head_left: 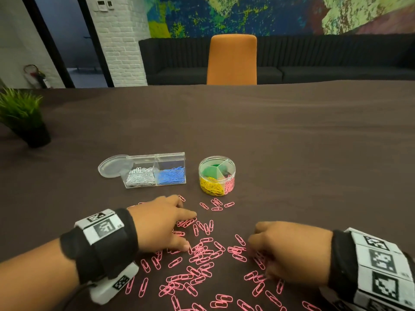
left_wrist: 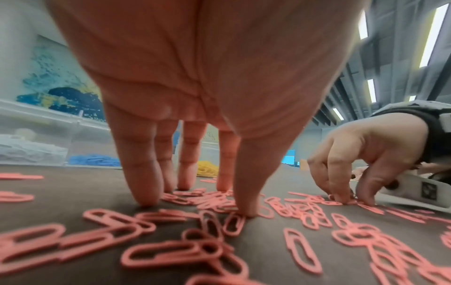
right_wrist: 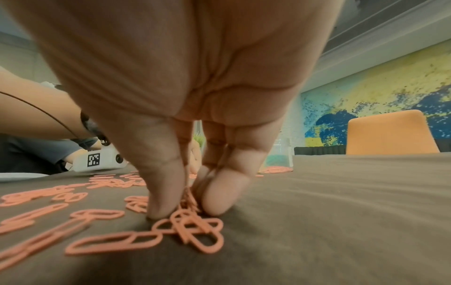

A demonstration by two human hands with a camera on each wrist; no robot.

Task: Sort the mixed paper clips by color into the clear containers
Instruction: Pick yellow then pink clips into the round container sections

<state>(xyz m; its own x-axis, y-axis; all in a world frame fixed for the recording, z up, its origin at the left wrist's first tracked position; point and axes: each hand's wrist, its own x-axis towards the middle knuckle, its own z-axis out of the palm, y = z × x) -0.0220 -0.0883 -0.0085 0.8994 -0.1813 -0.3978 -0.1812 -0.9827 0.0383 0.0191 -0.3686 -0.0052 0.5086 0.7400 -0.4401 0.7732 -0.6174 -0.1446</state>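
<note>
Loose pink plastic-coated paper clips (head_left: 202, 261) lie scattered across the lower centre of the dark brown tablecloth (head_left: 292, 142). The left hand (head_left: 161, 223) spreads straight fingers wide, tips pressing down among them. The right hand (head_left: 289, 250) pinches a small bunch between thumb and fingertips (right_wrist: 224, 194). Above, mid-frame, stand a clear rectangular two-compartment box (head_left: 157, 170) and a clear round divided tub (head_left: 217, 175).

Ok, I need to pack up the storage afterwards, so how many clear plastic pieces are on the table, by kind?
Rectangular two-compartment clear box: 1
Round divided clear tub: 1
Loose round clear lid: 1
Total: 3
</note>
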